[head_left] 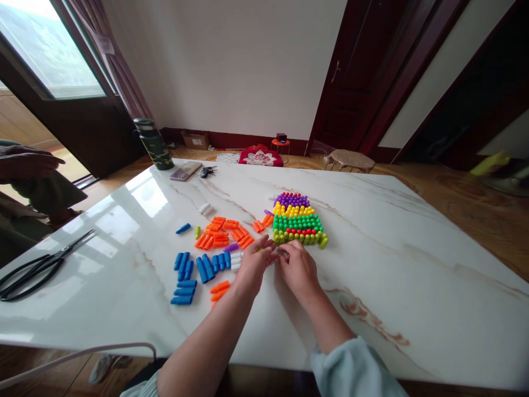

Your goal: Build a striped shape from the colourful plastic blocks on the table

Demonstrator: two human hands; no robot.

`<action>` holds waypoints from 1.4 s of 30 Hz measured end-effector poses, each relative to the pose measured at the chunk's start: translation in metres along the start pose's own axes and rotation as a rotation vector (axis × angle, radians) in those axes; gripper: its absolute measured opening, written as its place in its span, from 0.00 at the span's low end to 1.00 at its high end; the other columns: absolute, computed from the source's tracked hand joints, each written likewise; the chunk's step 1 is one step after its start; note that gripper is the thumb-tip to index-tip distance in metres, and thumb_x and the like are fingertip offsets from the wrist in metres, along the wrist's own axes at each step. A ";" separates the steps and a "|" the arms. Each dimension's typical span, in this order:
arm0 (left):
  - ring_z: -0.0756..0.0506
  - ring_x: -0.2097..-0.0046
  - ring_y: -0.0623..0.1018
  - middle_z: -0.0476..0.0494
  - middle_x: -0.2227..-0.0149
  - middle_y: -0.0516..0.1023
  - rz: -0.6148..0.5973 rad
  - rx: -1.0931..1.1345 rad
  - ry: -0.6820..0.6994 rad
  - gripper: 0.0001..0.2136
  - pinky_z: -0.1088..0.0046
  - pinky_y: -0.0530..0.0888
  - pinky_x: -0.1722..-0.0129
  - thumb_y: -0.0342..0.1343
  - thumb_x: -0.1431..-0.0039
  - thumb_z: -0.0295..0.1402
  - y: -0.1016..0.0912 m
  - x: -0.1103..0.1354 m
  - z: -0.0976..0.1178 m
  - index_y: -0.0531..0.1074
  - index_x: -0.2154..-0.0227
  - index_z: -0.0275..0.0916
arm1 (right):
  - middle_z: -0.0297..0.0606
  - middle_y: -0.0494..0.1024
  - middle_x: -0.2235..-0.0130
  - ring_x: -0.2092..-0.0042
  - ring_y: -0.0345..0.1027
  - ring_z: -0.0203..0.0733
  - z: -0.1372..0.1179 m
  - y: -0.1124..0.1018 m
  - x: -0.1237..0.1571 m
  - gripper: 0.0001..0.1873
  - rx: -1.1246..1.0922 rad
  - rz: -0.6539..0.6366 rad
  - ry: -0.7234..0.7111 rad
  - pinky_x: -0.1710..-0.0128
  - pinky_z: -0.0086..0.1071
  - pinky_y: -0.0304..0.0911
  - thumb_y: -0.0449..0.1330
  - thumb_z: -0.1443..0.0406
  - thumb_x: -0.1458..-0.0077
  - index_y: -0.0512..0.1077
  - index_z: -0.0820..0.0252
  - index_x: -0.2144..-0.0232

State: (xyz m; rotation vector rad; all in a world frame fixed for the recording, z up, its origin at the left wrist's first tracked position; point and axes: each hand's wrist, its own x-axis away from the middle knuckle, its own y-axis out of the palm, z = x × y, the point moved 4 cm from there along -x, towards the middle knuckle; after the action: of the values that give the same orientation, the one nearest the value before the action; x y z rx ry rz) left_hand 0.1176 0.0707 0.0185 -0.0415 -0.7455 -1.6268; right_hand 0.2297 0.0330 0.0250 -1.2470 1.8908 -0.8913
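A block of small plastic pegs point(296, 219) stands on the white marble table point(413, 286), in rows of purple, yellow, green, red and lime. My left hand point(253, 266) and my right hand point(297, 267) meet just in front of its lime row. Both pinch their fingertips together on a small piece that I cannot make out. Loose orange pegs point(219, 234), blue pegs point(192, 273) and a few white ones point(205, 209) lie to the left of my hands.
Black scissors point(37, 269) lie near the table's left edge. A dark green bottle point(155, 143), a phone point(185, 171) and keys point(206, 171) stand at the far edge. Another person's hand point(25, 162) shows at the left. A stool point(350, 160) stands on the floor beyond.
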 end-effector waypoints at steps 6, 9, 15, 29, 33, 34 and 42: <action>0.45 0.57 0.79 0.34 0.59 0.77 0.049 0.215 -0.006 0.11 0.72 0.76 0.57 0.56 0.44 0.23 -0.002 0.012 0.006 0.72 0.58 0.31 | 0.37 0.76 0.61 0.68 0.68 0.36 -0.007 -0.009 0.002 0.07 -0.228 0.123 -0.070 0.64 0.30 0.62 0.57 0.68 0.44 0.75 0.58 0.65; 0.46 0.60 0.79 0.35 0.63 0.78 0.051 0.376 -0.061 0.11 0.73 0.76 0.59 0.49 0.36 0.33 -0.004 0.017 0.010 0.73 0.62 0.31 | 0.38 0.76 0.61 0.66 0.69 0.36 -0.019 -0.015 0.006 0.08 -0.425 0.110 -0.198 0.63 0.29 0.64 0.55 0.67 0.43 0.75 0.58 0.65; 0.44 0.59 0.78 0.36 0.61 0.78 -0.012 0.418 -0.053 0.15 0.67 0.75 0.57 0.47 0.36 0.39 -0.002 0.016 0.013 0.74 0.63 0.33 | 0.38 0.74 0.58 0.66 0.67 0.34 -0.033 -0.019 0.013 0.09 -0.523 0.041 -0.239 0.66 0.28 0.64 0.61 0.63 0.45 0.75 0.57 0.61; 0.42 0.51 0.76 0.37 0.54 0.77 -0.268 0.205 0.056 0.20 0.68 0.72 0.52 0.52 0.39 0.42 0.013 0.024 -0.003 0.69 0.49 0.35 | 0.38 0.77 0.61 0.58 0.71 0.40 -0.024 -0.015 0.011 0.08 -0.559 0.103 -0.213 0.56 0.33 0.65 0.57 0.69 0.47 0.73 0.57 0.62; 0.44 0.56 0.78 0.34 0.53 0.76 -0.116 0.093 0.030 0.15 0.70 0.74 0.58 0.51 0.37 0.38 0.001 0.018 -0.002 0.70 0.53 0.33 | 0.36 0.78 0.67 0.69 0.70 0.39 0.013 -0.023 0.001 0.07 -0.391 0.153 -0.031 0.65 0.32 0.65 0.61 0.66 0.50 0.72 0.58 0.65; 0.44 0.57 0.79 0.33 0.53 0.76 -0.061 0.086 0.000 0.14 0.71 0.74 0.59 0.51 0.38 0.35 -0.002 0.016 -0.002 0.71 0.54 0.33 | 0.37 0.77 0.67 0.69 0.70 0.39 0.023 -0.024 -0.001 0.07 -0.316 0.149 -0.015 0.64 0.33 0.65 0.61 0.67 0.51 0.73 0.59 0.66; 0.45 0.57 0.80 0.34 0.53 0.76 -0.007 0.107 -0.050 0.11 0.72 0.74 0.57 0.55 0.45 0.25 -0.006 0.009 -0.006 0.72 0.58 0.34 | 0.42 0.76 0.60 0.66 0.70 0.41 0.049 -0.016 -0.012 0.12 -0.169 0.140 -0.031 0.60 0.35 0.65 0.57 0.69 0.51 0.73 0.61 0.61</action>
State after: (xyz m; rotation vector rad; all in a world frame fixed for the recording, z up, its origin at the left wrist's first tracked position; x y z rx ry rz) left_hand 0.1121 0.0604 0.0149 -0.0027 -0.8707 -1.5948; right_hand 0.2817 0.0307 0.0147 -1.2008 2.0353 -0.6466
